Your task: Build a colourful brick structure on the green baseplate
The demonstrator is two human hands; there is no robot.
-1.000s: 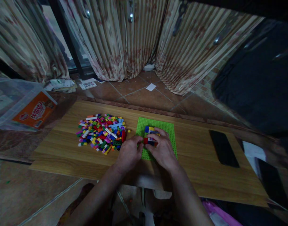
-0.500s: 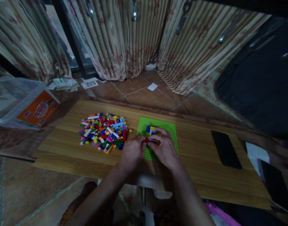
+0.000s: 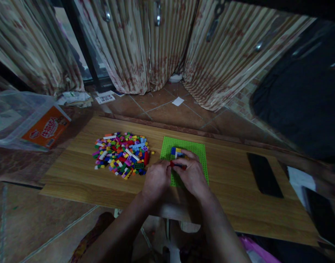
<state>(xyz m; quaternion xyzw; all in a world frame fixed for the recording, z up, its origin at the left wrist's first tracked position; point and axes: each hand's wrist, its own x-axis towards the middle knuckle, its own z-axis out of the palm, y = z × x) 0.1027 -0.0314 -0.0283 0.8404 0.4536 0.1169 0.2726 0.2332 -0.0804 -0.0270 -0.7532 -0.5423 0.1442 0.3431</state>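
Over the green baseplate point(image 3: 184, 143), my left hand point(image 3: 157, 178) and my right hand point(image 3: 193, 170) meet with fingertips pinched. Between them is a small red brick point(image 3: 172, 163), which my left fingers grip at its left side. My right thumb and fingers close on a dark and red brick piece point(image 3: 180, 166) right beside it; whether the two are joined I cannot tell. Just behind my right fingers, blue, yellow and white bricks point(image 3: 176, 151) sit on the baseplate, partly covered by that hand. Left of my hands a heap of mixed coloured bricks point(image 3: 120, 153) lies on the wooden board.
The wooden board point(image 3: 224, 175) carries a black phone-like slab point(image 3: 264, 174) on the right. Past its right end lie a white sheet point(image 3: 301, 180) and another dark slab point(image 3: 322, 212). A clear plastic tub point(image 3: 22, 109) with an orange label stands at the left; curtains point(image 3: 162, 47) hang behind.
The whole view has shifted slightly. My hands stay together over the baseplate, with the left hand turned a little and the pinched bricks still between the fingers.
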